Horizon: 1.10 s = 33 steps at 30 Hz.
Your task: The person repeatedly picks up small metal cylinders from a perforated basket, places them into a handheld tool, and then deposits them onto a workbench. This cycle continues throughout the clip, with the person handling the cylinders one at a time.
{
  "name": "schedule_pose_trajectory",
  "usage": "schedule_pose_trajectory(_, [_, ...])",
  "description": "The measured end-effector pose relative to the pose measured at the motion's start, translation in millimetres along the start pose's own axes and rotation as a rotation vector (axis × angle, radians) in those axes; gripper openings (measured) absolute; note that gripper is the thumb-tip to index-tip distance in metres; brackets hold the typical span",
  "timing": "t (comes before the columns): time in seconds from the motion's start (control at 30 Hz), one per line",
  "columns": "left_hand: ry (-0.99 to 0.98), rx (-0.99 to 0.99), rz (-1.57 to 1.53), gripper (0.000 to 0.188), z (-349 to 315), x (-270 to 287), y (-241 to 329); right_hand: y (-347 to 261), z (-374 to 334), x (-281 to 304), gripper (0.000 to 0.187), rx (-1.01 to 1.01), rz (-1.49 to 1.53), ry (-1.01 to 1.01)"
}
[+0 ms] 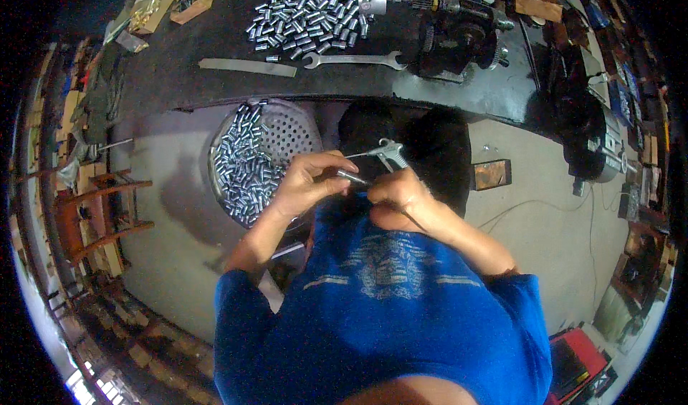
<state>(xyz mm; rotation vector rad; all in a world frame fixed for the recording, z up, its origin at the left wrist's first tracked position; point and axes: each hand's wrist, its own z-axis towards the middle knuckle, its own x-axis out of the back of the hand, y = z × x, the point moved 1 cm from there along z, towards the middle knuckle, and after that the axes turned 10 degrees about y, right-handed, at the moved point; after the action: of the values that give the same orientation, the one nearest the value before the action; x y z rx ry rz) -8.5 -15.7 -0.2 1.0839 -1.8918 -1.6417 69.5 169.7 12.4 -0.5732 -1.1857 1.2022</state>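
Observation:
Between the thumb and fingers of my left hand is a small shiny metal sleeve, held in front of my blue shirt. Close by on its right, my right hand is closed round the handle of a silver air blow gun. The gun's thin nozzle points left, passing just above my left fingertips. Part of the handle is hidden in my right fist. To the left of my left hand, many similar metal sleeves lie heaped on a round perforated metal seat or tray.
On the dark workbench ahead lie a pile of metal sleeves, an open-ended wrench and a flat strip. A geared machine stands at its right. A small box and a cable are on the floor.

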Motion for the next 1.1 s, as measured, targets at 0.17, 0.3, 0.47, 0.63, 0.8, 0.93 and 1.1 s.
schedule_pose_trajectory(0.17, [0.077,0.003,0.207,0.02,-2,-15,8,1,-5,-3,0.017,0.035,-0.188,-0.014])
schedule_pose_trajectory(0.3, [0.086,0.097,0.335,0.019,-1,-16,5,1,-6,-1,0.016,-0.002,-0.206,-0.016])
schedule_pose_trajectory(0.47, [0.018,-0.006,0.267,0.012,3,-20,2,9,-9,-2,0.014,-0.235,0.282,0.046])
schedule_pose_trajectory(0.63, [0.077,-0.041,0.096,0.013,7,-10,1,6,-15,13,0.017,-0.297,0.178,0.051])
schedule_pose_trajectory(0.8, [0.297,-0.436,0.746,0.018,15,5,-2,-20,-18,41,0.025,-0.095,0.04,0.181])
schedule_pose_trajectory(0.93, [0.372,-0.471,0.86,0.018,16,2,-5,-39,-13,44,0.028,0.047,-0.007,0.224])
schedule_pose_trajectory(1.1, [0.378,-0.485,0.855,0.02,14,2,-2,-39,-10,35,0.027,0.05,0.003,0.172])
